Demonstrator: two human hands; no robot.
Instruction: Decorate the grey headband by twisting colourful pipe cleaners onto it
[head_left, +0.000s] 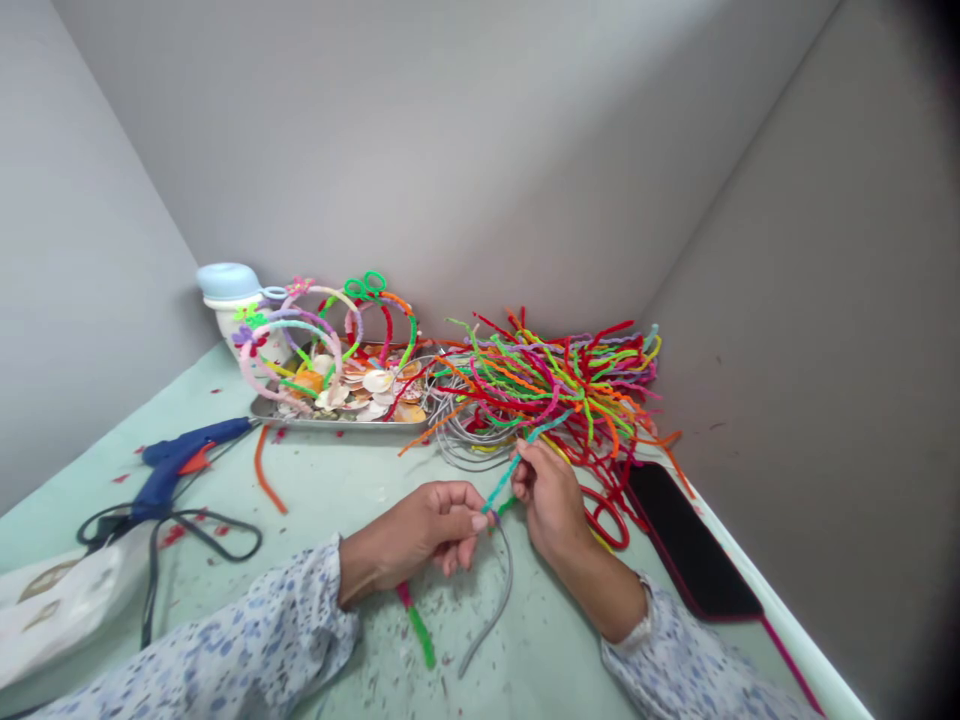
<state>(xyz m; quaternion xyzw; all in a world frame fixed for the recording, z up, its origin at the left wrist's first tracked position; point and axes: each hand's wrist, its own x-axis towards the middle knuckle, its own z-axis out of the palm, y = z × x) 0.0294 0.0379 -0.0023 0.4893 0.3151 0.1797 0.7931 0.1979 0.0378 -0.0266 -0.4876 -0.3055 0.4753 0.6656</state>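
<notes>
Two hands in view. Left hand [420, 530]: fingers curled narrow, pinching the top end of 1 gray headband [501, 590] where it meets the end of 1 teal pipe cleaner [517, 465]. Right hand [551, 500]: thumb and fingers closed on that pipe cleaner, just beside the left hand.

Pipe cleaner's long axis runs diagonally, from the left hand's fingers up and right toward the pile. Headband arcs down from the pinch, its free end toward the person, lying low over the mat [360, 500].

Relative to the tray [300, 420], which holds shells [375, 385]:
- 1 pipe-cleaner pile [555, 385], right of it
- 1 coil of gray headbands [461, 440], at its right end, partly under the pile
- decorated headbands [322, 300], at least 4, standing at its back; exact count unclear
- 1 glue gun [187, 465], left, in front
- 1 orange pipe cleaner [262, 470], in front
- 1 green-and-pink pipe cleaner [416, 625], well in front
- 1 phone [690, 540], far right
</notes>
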